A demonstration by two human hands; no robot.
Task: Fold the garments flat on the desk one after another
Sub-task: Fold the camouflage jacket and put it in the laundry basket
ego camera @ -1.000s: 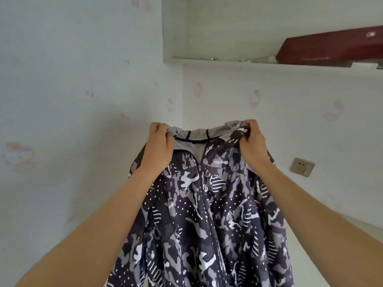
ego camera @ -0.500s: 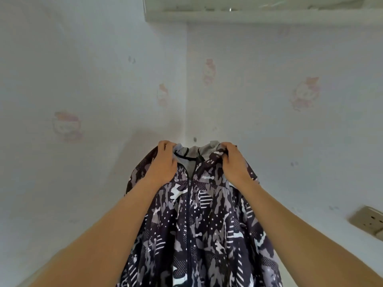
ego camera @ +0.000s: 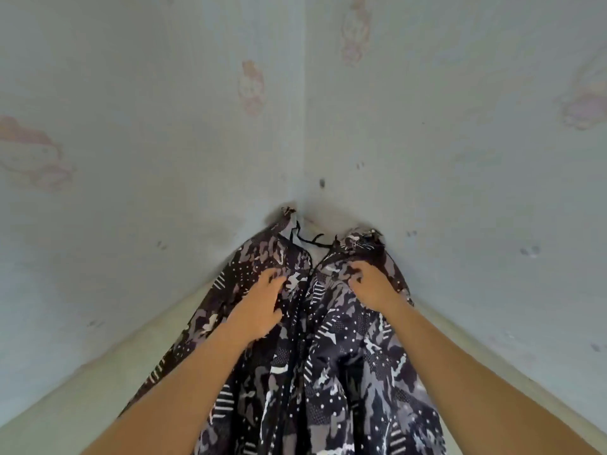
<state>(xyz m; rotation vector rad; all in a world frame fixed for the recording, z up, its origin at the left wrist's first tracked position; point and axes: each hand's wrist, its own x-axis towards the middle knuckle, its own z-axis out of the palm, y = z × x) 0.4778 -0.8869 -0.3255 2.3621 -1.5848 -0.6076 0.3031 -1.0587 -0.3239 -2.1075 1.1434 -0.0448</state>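
Two pale walls (ego camera: 131,142) are seen meeting in a corner at the middle of the view, and faded pink cartoon prints (ego camera: 251,88) are scattered over them. Below them, a cream desk top (ego camera: 92,395) is shown running into that corner.

A hooded camouflage jacket (ego camera: 345,372), patterned in black, grey and white, is spread front up on the desk. Its hood end is pushed against the corner where the walls meet, and its body is stretched back toward the person, with loose ridges left in the cloth. The dark zip (ego camera: 303,326) is closed down the middle.

The left hand (ego camera: 259,310) is laid on the chest just left of the zip, with its fingers loosely extended and spread on the cloth. The right hand (ego camera: 371,287) is set just right of the zip, its fingertips bent down into the fabric; whether a fold is pinched there cannot be told.

A thin black drawstring (ego camera: 305,239) is looped across the grey lining at the neck.
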